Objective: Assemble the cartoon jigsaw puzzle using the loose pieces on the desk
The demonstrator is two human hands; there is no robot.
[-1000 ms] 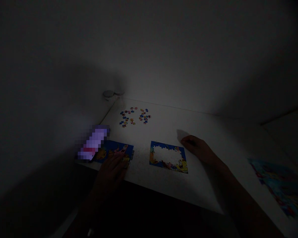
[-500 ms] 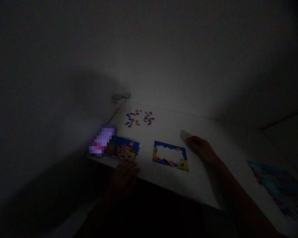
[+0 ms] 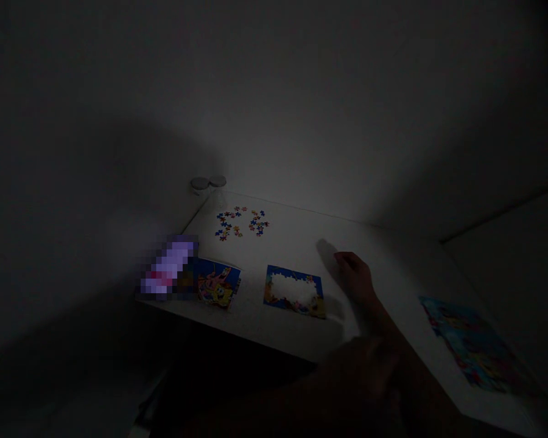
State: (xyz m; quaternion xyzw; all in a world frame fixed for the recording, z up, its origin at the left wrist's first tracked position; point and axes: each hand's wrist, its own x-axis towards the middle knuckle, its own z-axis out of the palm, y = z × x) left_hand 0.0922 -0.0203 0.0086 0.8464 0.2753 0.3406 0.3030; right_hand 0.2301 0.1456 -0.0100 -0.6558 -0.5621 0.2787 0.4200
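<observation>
A jigsaw frame (image 3: 271,301) with a blue cartoon border and a bare white middle lies on the white table. To its right, my right hand (image 3: 357,272) is raised over the table with the fingers curled in; anything in them is too dark to make out. My left hand (image 3: 363,371) is low in front, dark and smeared, reaching across by my right forearm, and its fingers cannot be read. Several loose puzzle pieces (image 3: 259,227) are spread farther back. Left of the frame lies a cartoon picture sheet (image 3: 218,285).
A phone-like lit screen (image 3: 170,267), pixelated, lies at the table's left end. Two round-lidded containers (image 3: 200,183) stand at the back left corner. A colourful sheet (image 3: 479,344) lies to the right. Walls rise behind and to the left.
My left hand has gone from the picture sheet's front edge rightward to my right forearm. My right hand stays beside the frame, its wrist more raised. The view has shifted slightly right.
</observation>
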